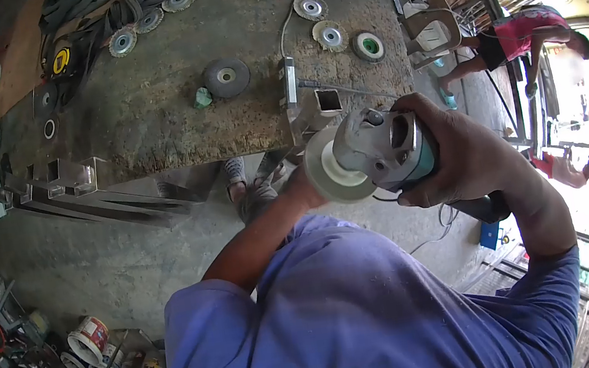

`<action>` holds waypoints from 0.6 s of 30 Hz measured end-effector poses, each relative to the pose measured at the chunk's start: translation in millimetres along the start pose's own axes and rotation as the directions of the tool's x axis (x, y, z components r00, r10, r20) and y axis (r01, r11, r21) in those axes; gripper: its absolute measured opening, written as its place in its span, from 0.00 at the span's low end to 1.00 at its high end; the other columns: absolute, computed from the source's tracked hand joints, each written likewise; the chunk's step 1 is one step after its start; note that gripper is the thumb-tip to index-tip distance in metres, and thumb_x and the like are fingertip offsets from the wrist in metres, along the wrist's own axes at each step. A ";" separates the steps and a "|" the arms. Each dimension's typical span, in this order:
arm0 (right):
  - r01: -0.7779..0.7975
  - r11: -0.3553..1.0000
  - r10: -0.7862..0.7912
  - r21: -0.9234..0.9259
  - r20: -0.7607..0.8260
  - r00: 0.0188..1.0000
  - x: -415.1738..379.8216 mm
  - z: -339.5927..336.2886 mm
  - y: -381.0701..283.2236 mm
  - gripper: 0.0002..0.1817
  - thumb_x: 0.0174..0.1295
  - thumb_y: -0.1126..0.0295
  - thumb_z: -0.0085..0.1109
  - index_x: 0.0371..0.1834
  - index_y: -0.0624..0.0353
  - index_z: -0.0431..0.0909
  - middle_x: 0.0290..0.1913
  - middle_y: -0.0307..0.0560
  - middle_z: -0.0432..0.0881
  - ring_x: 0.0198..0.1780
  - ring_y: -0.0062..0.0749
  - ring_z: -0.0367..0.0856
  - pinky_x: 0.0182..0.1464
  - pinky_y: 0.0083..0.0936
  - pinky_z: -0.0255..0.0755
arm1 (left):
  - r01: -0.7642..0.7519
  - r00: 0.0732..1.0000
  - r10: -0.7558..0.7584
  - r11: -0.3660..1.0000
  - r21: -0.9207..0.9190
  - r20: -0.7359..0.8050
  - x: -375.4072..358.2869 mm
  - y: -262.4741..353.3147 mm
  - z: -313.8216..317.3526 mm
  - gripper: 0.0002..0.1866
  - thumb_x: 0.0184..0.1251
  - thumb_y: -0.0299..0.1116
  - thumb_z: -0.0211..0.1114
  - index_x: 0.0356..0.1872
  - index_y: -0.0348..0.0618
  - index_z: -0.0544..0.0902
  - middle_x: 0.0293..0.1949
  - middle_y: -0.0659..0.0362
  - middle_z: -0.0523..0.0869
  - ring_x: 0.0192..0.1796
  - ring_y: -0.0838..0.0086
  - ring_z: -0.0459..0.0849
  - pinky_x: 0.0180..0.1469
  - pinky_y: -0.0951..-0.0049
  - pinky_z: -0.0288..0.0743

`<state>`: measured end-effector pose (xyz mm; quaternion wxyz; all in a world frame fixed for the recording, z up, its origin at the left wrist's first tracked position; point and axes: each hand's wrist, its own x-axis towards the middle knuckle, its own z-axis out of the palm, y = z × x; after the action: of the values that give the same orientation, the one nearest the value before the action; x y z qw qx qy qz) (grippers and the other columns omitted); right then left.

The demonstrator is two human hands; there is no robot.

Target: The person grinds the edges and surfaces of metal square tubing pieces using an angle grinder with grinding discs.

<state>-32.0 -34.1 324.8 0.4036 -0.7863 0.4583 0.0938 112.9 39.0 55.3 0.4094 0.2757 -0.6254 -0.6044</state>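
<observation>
My right hand [459, 149] is wrapped round the body of an angle grinder [379, 142], which has a grey metal head and a teal housing. A pale round disc [319, 169] is on the grinder's spindle, facing left. My left hand [303, 189] is at the disc's lower left edge; its fingers are hidden behind the disc, so whether they grip it does not show. Just above the grinder, a square metal tube [326, 102] stands at the edge of the worn workbench [151, 129].
On the bench lie a dark grinding disc [227, 77], several flap discs [309, 7], a green-centred wheel [368, 46], a yellow tape measure [61, 61] and a cable. Metal tubes [60, 175] jut from its left edge. Two people [526, 35] are at the right. Buckets [89, 341] stand lower left.
</observation>
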 end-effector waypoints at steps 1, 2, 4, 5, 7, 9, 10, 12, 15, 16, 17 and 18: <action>0.047 0.999 -0.047 0.000 -0.007 0.999 1.9 0.2 -1.3 0.48 0.41 0.60 0.87 0.66 0.61 0.67 0.44 0.60 0.89 0.48 0.54 0.91 0.51 0.40 0.82 | 0.007 0.999 -0.017 0.941 -0.337 -0.027 3.2 -7.7 -3.1 0.37 0.73 0.44 0.70 0.77 0.44 0.64 0.72 0.53 0.73 0.74 0.63 0.73 0.78 0.58 0.65; 0.032 0.999 -0.032 0.008 0.010 0.999 3.7 -0.4 -5.9 0.48 0.42 0.60 0.86 0.66 0.61 0.67 0.44 0.60 0.89 0.48 0.54 0.91 0.51 0.40 0.82 | -0.001 0.998 -0.037 0.773 -0.635 -0.046 5.3 -14.6 -4.8 0.36 0.73 0.43 0.70 0.77 0.45 0.64 0.72 0.54 0.73 0.74 0.64 0.73 0.79 0.59 0.65; -0.001 1.000 0.000 0.022 0.047 0.999 7.9 -1.0 -17.7 0.48 0.42 0.59 0.86 0.66 0.61 0.67 0.43 0.61 0.89 0.47 0.54 0.91 0.51 0.41 0.82 | 0.057 0.993 -0.116 0.525 -0.849 -0.005 6.3 -27.7 -5.7 0.37 0.72 0.41 0.71 0.77 0.45 0.64 0.72 0.54 0.73 0.74 0.65 0.73 0.78 0.60 0.66; -0.011 1.000 0.011 0.004 0.057 0.998 9.4 -0.5 -20.3 0.48 0.43 0.60 0.86 0.66 0.61 0.66 0.44 0.61 0.89 0.48 0.54 0.91 0.51 0.40 0.82 | 0.050 0.993 -0.115 0.444 -0.895 -0.002 5.8 -33.2 -1.7 0.37 0.72 0.41 0.71 0.77 0.45 0.64 0.72 0.54 0.73 0.74 0.66 0.73 0.78 0.60 0.66; -0.031 0.999 0.034 -0.039 0.073 0.997 13.2 -1.8 -24.6 0.48 0.43 0.60 0.86 0.66 0.62 0.66 0.44 0.61 0.89 0.49 0.53 0.91 0.51 0.40 0.83 | 0.010 0.998 -0.069 0.335 -0.942 -0.014 8.7 -42.3 5.3 0.38 0.72 0.40 0.71 0.77 0.45 0.63 0.72 0.54 0.73 0.74 0.66 0.73 0.78 0.60 0.66; -0.081 0.997 0.082 -0.016 0.093 0.992 16.4 -1.1 -32.1 0.53 0.39 0.61 0.88 0.68 0.61 0.65 0.49 0.58 0.87 0.51 0.50 0.89 0.54 0.38 0.80 | -0.020 0.999 -0.026 0.264 -0.964 -0.028 11.6 -49.8 13.7 0.38 0.72 0.39 0.71 0.77 0.45 0.63 0.72 0.54 0.73 0.74 0.66 0.73 0.78 0.60 0.66; -0.103 0.995 0.103 -0.004 0.107 0.989 17.2 -0.5 -34.8 0.55 0.37 0.62 0.89 0.70 0.61 0.64 0.51 0.57 0.86 0.53 0.48 0.88 0.55 0.37 0.79 | -0.033 0.999 -0.017 0.253 -0.967 -0.038 12.3 -55.9 17.5 0.38 0.72 0.39 0.72 0.77 0.45 0.63 0.72 0.54 0.73 0.74 0.66 0.72 0.79 0.60 0.66; -0.081 0.996 0.078 0.021 0.109 0.991 18.5 2.7 -29.9 0.55 0.37 0.61 0.90 0.70 0.60 0.64 0.51 0.57 0.86 0.53 0.48 0.88 0.56 0.38 0.79 | -0.062 0.998 -0.008 0.267 -0.962 -0.067 11.3 -66.0 23.0 0.38 0.72 0.39 0.72 0.78 0.45 0.63 0.72 0.54 0.73 0.74 0.67 0.72 0.79 0.61 0.66; -0.084 0.996 0.084 -0.013 0.077 0.993 10.8 -2.5 -23.8 0.52 0.39 0.60 0.88 0.68 0.61 0.65 0.50 0.59 0.87 0.52 0.51 0.90 0.56 0.39 0.81 | -0.080 0.992 -0.041 0.499 -0.863 -0.116 7.2 -113.6 39.3 0.38 0.72 0.38 0.72 0.78 0.46 0.62 0.72 0.54 0.73 0.74 0.67 0.72 0.79 0.61 0.67; -0.091 0.995 0.093 -0.036 0.067 0.993 7.8 -4.8 -22.5 0.50 0.40 0.59 0.87 0.66 0.61 0.66 0.50 0.60 0.87 0.51 0.52 0.90 0.55 0.39 0.82 | -0.054 0.988 -0.069 0.676 -0.735 -0.136 6.9 -138.6 46.8 0.38 0.72 0.37 0.72 0.78 0.46 0.62 0.72 0.54 0.72 0.74 0.67 0.72 0.79 0.61 0.67; -0.109 0.993 0.112 -0.041 0.076 0.991 7.9 -7.8 -22.5 0.50 0.40 0.59 0.87 0.67 0.61 0.66 0.49 0.60 0.87 0.52 0.51 0.90 0.55 0.39 0.82 | -0.028 0.985 -0.081 0.791 -0.611 -0.150 4.4 -148.2 48.7 0.39 0.72 0.37 0.72 0.78 0.46 0.62 0.72 0.54 0.72 0.74 0.67 0.72 0.79 0.61 0.67; -0.127 0.991 0.131 -0.044 0.082 0.988 8.5 -11.6 -22.5 0.51 0.40 0.59 0.87 0.67 0.60 0.66 0.49 0.59 0.87 0.52 0.51 0.90 0.55 0.39 0.82 | -0.045 0.984 -0.061 0.823 -0.567 -0.166 2.4 -157.4 50.2 0.39 0.72 0.37 0.72 0.78 0.46 0.62 0.72 0.54 0.72 0.75 0.68 0.72 0.79 0.62 0.67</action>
<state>-11.9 -42.2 340.3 0.4006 -0.7579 0.4888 0.1618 45.6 45.2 -95.4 0.5241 0.1961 -0.3770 -0.7381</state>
